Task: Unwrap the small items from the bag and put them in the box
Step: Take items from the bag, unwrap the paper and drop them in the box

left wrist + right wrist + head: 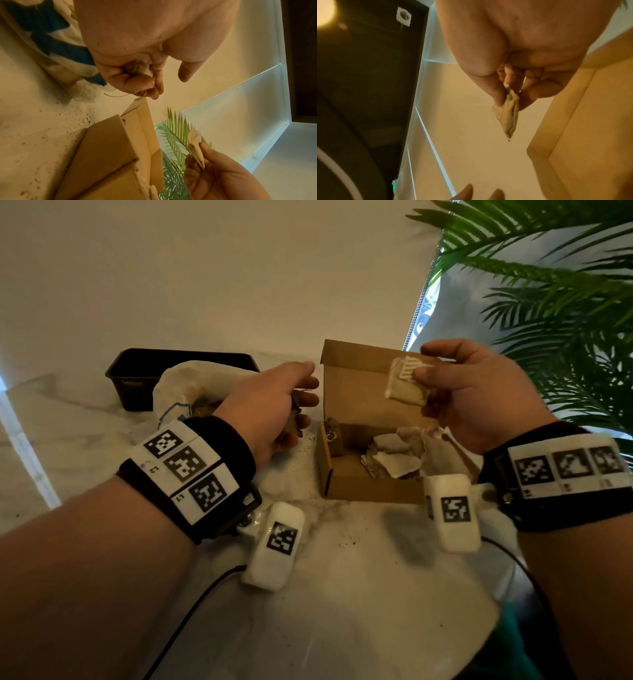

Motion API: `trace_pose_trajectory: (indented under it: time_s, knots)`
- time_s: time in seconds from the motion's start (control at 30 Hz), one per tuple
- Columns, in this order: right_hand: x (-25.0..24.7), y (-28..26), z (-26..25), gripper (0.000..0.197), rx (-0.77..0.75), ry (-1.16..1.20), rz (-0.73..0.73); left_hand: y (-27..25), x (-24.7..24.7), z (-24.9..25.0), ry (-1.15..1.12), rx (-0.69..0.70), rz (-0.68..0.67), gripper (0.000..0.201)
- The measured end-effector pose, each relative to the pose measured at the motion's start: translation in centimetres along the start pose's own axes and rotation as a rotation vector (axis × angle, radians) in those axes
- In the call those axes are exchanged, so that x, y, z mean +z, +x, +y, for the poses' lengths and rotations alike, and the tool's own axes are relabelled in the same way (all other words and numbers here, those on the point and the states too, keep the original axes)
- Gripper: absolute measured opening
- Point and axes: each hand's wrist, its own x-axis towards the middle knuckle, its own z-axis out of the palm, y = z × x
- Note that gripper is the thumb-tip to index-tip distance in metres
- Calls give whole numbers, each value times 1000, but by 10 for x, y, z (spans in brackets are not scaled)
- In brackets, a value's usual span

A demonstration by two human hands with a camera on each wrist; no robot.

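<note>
Over marble table (342,594), right hand (479,402) pinches a sachet (407,381) above the box (370,491); left hand (270,412) clutches crumpled wrapping (294,419).

box (371,489): plain brown cardboard
bag (178,392): white, blue print
bin (137,378): black
table (342,594): white marble, grey veins
plant (565,285): green

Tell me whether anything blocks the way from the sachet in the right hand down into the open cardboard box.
Nothing visible does. The right hand pinches the sachet in front of the raised lid, above the open cardboard box. Other sachets lie inside, with bare floor left of them. The left hand is off to the left.
</note>
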Motion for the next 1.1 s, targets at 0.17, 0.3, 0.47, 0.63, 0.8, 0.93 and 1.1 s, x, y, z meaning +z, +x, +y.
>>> trace_pose_trajectory:
  time_s: [0.17, 0.3, 0.47, 0.63, 0.8, 0.93, 1.1]
  knots:
    - [-19, 9, 0, 25, 148, -283, -84, -2, 1, 0, 9, -6, -6, 35]
    - [-16, 11, 11, 23, 303, -541, -206, -3, 0, 0, 9, -6, -6, 35]
    - [-4, 8, 13, 19, 268, -1002, -282, -4, 0, 1, -39, -39, -28, 40]
    - [4, 10, 2, 29, 171, -1201, -266, -8, -1, 4, -129, -65, -55, 53]
    - [16, 6, -7, 17, -11, -937, -211, -13, 0, 10, -181, -38, -111, 64]
    - [45, -1, -9, 25, 56, -565, -256, -13, 0, 12, -136, -18, -141, 67]
    - [83, 1, -2, 35, 240, -320, -356, -10, -2, 14, -103, 7, -190, 82]
